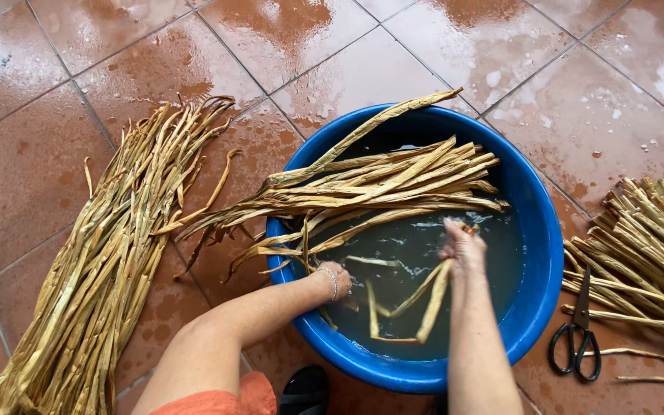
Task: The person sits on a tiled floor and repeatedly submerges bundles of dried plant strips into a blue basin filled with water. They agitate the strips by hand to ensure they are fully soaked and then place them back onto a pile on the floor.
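A round blue basin [543, 253] of dark water stands on the wet tiled floor. A bundle of long yellow-brown dried plant strips [378, 180] lies across it, ends hanging over the left rim. My left hand [337, 278], a thin bracelet at the wrist, is dipped in the water among the strips near the left side. My right hand [463, 247] is closed on a few wet strips [432, 296] that droop down into the water.
A big pile of the same dried strips [109, 253] lies on the floor to the left. Another bundle [647, 246] lies at the right, with black-handled scissors [578, 338] in front of it. The red-brown tiles [393, 61] are wet.
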